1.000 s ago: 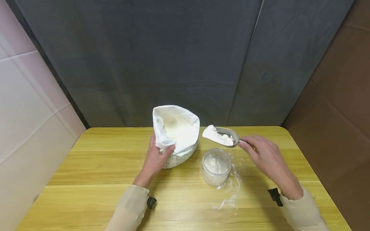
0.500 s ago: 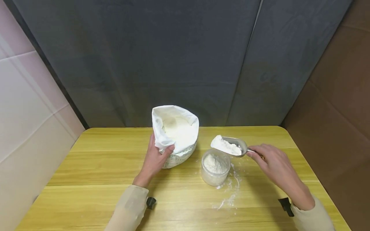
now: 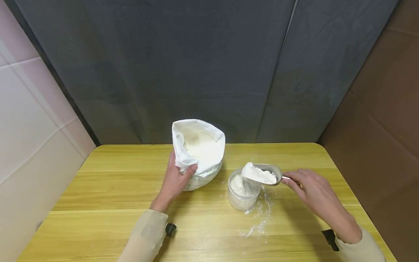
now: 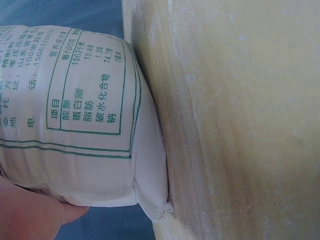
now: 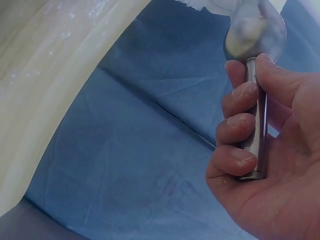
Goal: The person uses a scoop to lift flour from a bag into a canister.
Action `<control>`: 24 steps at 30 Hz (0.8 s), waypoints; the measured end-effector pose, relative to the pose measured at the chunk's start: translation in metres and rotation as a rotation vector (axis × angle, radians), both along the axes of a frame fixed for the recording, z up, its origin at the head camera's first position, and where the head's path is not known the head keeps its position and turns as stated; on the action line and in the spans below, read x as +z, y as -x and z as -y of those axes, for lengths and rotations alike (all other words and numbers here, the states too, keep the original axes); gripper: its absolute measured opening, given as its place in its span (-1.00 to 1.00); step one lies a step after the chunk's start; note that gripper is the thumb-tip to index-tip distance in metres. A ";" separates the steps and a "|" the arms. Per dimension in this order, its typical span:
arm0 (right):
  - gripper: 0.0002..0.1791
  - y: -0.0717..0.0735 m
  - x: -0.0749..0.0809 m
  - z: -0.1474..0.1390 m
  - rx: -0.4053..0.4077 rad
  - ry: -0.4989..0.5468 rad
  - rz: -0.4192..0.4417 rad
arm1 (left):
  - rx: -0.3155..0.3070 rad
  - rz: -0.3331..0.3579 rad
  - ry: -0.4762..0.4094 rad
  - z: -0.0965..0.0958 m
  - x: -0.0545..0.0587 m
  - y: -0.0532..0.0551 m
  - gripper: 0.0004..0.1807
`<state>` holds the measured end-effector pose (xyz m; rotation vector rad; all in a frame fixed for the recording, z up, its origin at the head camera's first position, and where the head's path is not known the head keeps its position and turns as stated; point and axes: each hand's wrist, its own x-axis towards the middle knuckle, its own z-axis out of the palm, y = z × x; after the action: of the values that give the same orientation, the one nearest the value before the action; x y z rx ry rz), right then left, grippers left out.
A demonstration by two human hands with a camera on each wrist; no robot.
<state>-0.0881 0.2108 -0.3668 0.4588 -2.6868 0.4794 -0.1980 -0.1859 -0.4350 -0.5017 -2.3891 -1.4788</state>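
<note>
A white flour bag (image 3: pixel 206 174) with green print stands with its top rolled open, pale flour (image 3: pixel 203 145) showing inside. My left hand (image 3: pixel 175 180) grips its near left side, thumb over the folded rim. In the left wrist view the bag (image 4: pixel 75 95) shows its printed panel, and part of the hand (image 4: pixel 30 212) is at its side. My right hand (image 3: pixel 315 193) holds a metal scoop (image 3: pixel 273 170) heaped with white flour. The scoop's front overlaps the far right rim of a clear round jar (image 3: pixel 240 203), partly filled with flour. Curled fingers wrap the scoop's handle (image 5: pixel 260 132) in the right wrist view.
Spilled flour (image 3: pixel 260 222) streaks the wooden table (image 3: pixel 108 203) to the right of the jar. A dark grey panel (image 3: pixel 183 65) rises behind the table's far edge. Pale panels (image 3: pixel 39 120) stand at left, a brown one (image 3: pixel 383 127) at right.
My right hand has brought the loaded scoop right and toward me, from beside the bag's mouth to over the jar's rim. The left hand and the bag have stayed in place.
</note>
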 end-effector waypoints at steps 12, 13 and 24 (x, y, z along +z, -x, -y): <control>-0.89 0.001 -0.002 0.004 0.036 -0.070 -0.009 | -0.002 -0.013 0.005 0.000 -0.001 0.001 0.18; -0.89 0.001 -0.001 0.004 0.041 -0.076 -0.006 | -0.003 -0.012 0.004 0.000 -0.001 0.001 0.18; -0.92 0.003 0.006 0.009 0.058 -0.150 0.019 | -0.006 -0.009 0.006 -0.001 -0.001 0.000 0.21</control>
<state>-0.0908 0.2014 -0.3611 0.5786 -2.7453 0.2999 -0.1983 -0.1854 -0.4363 -0.5159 -2.3878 -1.4695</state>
